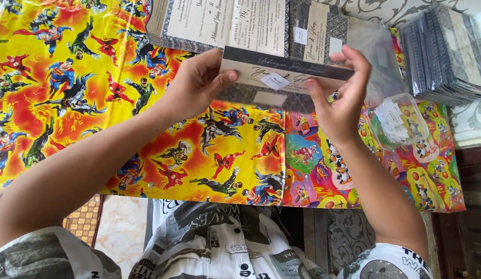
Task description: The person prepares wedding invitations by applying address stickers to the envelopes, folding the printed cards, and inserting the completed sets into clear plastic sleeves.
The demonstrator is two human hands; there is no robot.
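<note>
Holding a dark-and-cream card (282, 77) w/ both hands, upper centre of frame, above the counter (70, 93) w/ its bright cartoon-print covering. Left hand (196, 85) pinching card's left end, fingers closed on it; right hand (341, 98) gripping right end, fingers curled over top edge, a clear plastic sleeve (377, 57) against them. Lying just behind: an open printed card (220, 23). Sitting at frame's right: clear tub (398, 121) of white labels, stack of sleeved cards (447, 51).
</note>
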